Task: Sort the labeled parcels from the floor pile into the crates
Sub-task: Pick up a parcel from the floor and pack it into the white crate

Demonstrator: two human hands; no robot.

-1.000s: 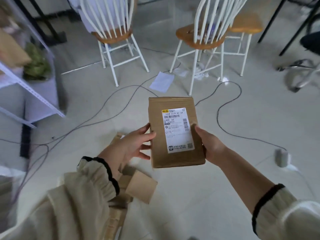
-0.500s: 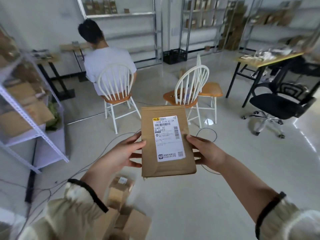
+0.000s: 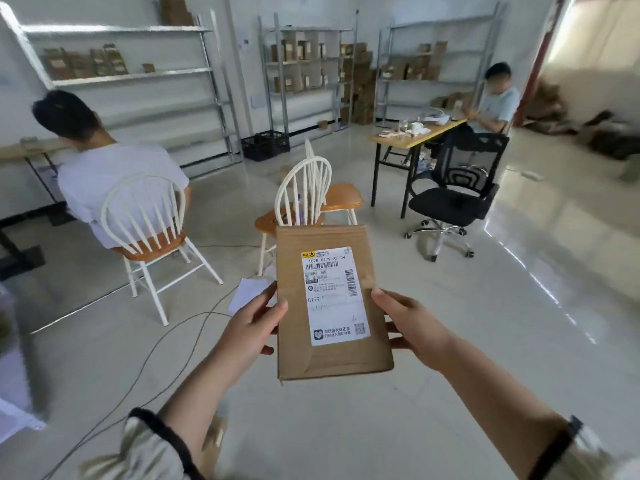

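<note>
Two grips clasp the parcel (image 3: 294, 353) by its side edges, left grip (image 3: 249, 327) and right grip (image 3: 412, 327) each with a thumb in front, holding it upright in the air, well short of the crate (image 3: 266, 146) by the far shelves (image 3: 308, 58). Loosen either side and it could slip down, and the cable (image 3: 180, 336) on the floor (image 3: 346, 427) could catch your foot. The label's (image 3: 332, 271) small print is blurred, so you could pick the wrong crate; only one crate shows, and the pile (image 3: 215, 441) is nearly all cut off below.
</note>
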